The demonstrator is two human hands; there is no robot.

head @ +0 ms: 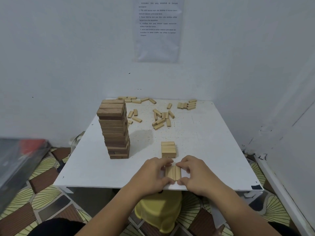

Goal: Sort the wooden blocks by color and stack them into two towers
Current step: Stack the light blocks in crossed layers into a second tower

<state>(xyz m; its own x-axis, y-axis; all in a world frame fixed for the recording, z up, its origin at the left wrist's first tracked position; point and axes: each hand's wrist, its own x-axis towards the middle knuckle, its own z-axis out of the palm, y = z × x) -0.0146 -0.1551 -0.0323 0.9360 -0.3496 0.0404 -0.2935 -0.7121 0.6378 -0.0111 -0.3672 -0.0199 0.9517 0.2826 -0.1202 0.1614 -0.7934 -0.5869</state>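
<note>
1. At near edge of white table: row of three light blocks, side by side, long axes pointing away from the person.
2. Left hand: fingers curled, thumb and fingertips pinching the row's left side.
3. Right hand: same posture, pinching the row's right side.
4. Just behind the row: low light stack.
5. Left of that, apart: tall dark tower, upper layers slightly offset.
6. Far half of table: loose light blocks, scattered.

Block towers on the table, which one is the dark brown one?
The tall tower on the left is dark brown; the short stack to its right is pale and only a few layers high.
</note>
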